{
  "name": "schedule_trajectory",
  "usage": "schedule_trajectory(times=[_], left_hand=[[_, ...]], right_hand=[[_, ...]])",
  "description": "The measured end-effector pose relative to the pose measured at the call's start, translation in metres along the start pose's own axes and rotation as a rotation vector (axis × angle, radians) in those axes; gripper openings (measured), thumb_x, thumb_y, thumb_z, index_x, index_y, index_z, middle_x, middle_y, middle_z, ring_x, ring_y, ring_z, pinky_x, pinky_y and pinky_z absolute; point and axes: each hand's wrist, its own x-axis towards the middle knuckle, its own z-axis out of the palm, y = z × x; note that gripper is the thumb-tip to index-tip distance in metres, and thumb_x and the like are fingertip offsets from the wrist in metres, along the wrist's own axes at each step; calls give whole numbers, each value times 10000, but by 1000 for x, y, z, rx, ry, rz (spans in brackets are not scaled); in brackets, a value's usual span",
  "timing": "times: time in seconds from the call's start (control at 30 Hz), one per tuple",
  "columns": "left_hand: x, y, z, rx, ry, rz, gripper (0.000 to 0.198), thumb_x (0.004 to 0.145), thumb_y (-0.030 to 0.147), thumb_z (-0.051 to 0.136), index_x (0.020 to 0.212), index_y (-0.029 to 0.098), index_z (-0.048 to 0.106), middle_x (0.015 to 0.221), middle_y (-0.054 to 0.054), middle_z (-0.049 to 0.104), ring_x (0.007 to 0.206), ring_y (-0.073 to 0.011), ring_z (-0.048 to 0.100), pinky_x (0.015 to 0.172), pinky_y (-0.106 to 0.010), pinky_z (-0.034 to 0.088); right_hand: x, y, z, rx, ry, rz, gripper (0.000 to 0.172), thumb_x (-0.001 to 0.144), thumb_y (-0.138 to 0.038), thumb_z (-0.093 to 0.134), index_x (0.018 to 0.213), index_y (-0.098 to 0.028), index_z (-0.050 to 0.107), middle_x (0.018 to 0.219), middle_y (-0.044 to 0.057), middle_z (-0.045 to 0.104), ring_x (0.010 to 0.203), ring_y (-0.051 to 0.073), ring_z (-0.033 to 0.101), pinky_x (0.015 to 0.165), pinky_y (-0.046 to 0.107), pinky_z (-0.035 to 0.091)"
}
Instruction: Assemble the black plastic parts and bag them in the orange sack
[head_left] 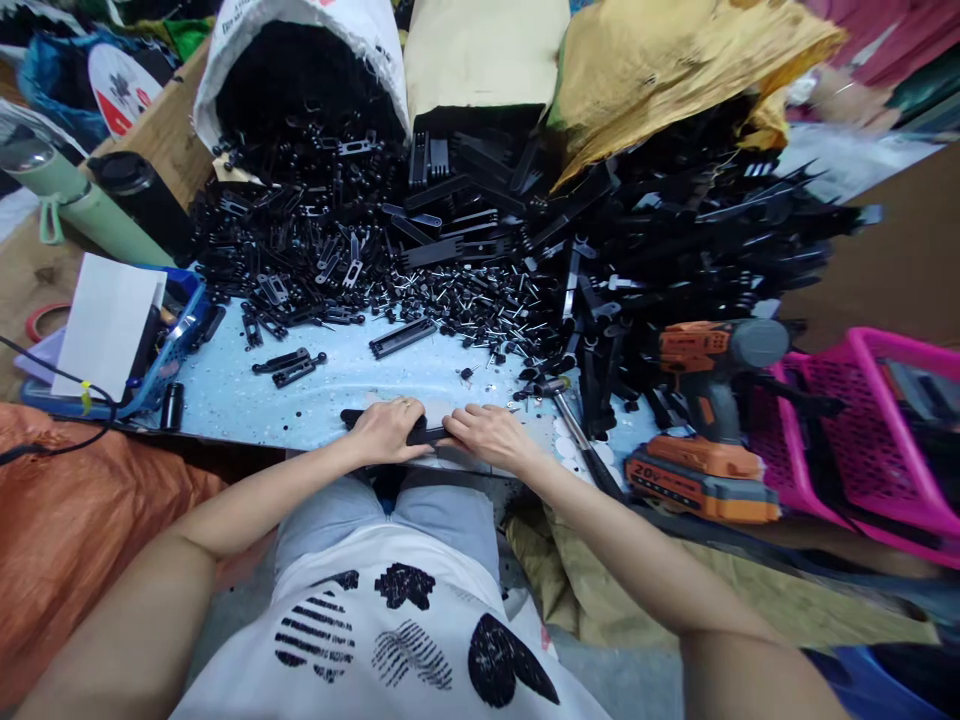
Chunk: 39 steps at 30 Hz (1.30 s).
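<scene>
Both my hands are at the front edge of the light blue worktop (247, 405), closed around one long black plastic part (426, 435). My left hand (388, 428) covers its left stretch, and a dark end pokes out past the fingers. Bent fingers of my right hand (484, 432) rest on the other end and hide it. Just beyond lie a slotted black bar (403, 338) and small jointed black pieces (290, 367). A hammer (577, 430) lies to the right of my right hand.
Heaps of black parts (300, 230) and screws (480, 305) spill from sacks at the back. An orange cordless drill (705, 420) stands on the right beside a pink basket (862, 430). On the left are a blue basket (191, 300) and bottles (97, 205). Another person's hand (844, 100) shows top right.
</scene>
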Motion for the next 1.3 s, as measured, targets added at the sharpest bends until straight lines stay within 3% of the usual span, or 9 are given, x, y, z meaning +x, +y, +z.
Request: schedule_trajectory(times=[0.1, 0.23, 0.43, 0.53, 0.63, 0.73, 0.83, 1.07, 1.3], left_hand=[[27, -14, -11, -8, 11, 5, 436, 855, 498, 491, 1138, 166, 500, 1121, -102, 574, 1054, -243, 521, 863, -349, 438], [85, -67, -31, 124, 183, -331, 359, 896, 115, 338, 1207, 157, 512, 1143, -121, 563, 1072, -230, 496, 883, -349, 412], [131, -112, -46, 230, 18, -371, 234, 819, 71, 450, 941, 75, 650, 990, -171, 621, 1025, -274, 528, 878, -374, 404], [109, -102, -52, 203, 109, -375, 245, 850, 140, 468, 1029, 73, 622, 1015, -158, 627, 1008, -259, 547, 883, -360, 410], [59, -84, -58, 76, 218, -324, 248, 881, 208, 468, 1054, 121, 623, 987, -104, 642, 950, -217, 576, 854, -317, 431], [3, -66, -59, -53, 187, -253, 255, 907, 233, 429, 1035, 148, 634, 929, -75, 646, 888, -191, 590, 818, -300, 446], [-31, -52, -55, -92, 101, -236, 259, 919, 229, 405, 1006, 152, 636, 889, -70, 637, 845, -184, 588, 786, -294, 449], [-28, -36, -61, 149, -72, -229, 227, 901, 164, 411, 867, 133, 633, 813, -98, 588, 819, -214, 549, 721, -306, 434], [-18, -27, -67, 317, -185, -140, 225, 860, 56, 408, 858, 101, 629, 836, -114, 593, 852, -221, 547, 738, -308, 428]], right_hand=[[-14, 5, 24, 64, 66, 83, 422, 948, -484, 320, 906, -163, 592, 833, 68, 601, 772, 163, 511, 640, 278, 292], [-27, 8, 31, 146, 81, 144, 402, 933, -484, 359, 993, -173, 606, 922, 86, 619, 856, 187, 517, 716, 300, 342], [13, 34, 24, 115, 148, 396, 315, 936, -247, 386, 1200, -171, 542, 1153, 123, 575, 987, 238, 495, 794, 345, 393], [36, 50, 25, 205, 102, 429, 276, 894, -160, 431, 1111, -168, 603, 1064, 127, 612, 940, 232, 532, 765, 336, 426], [36, 48, 24, 509, 270, 466, 170, 884, -222, 496, 950, -170, 643, 910, 84, 653, 810, 178, 592, 714, 293, 469], [23, 25, 18, 824, 497, 496, 170, 854, -330, 567, 896, -181, 636, 826, 40, 671, 698, 137, 622, 645, 257, 500], [12, 2, 12, 831, 577, 440, 140, 855, -309, 568, 855, -184, 630, 792, 39, 672, 719, 142, 637, 651, 255, 512], [4, -15, 2, 511, 494, 233, 136, 898, -201, 485, 905, -198, 621, 895, 54, 683, 821, 143, 645, 704, 244, 507], [2, -21, 6, 442, 486, 238, 166, 907, -192, 470, 956, -196, 628, 941, 60, 686, 845, 147, 649, 712, 241, 516]])
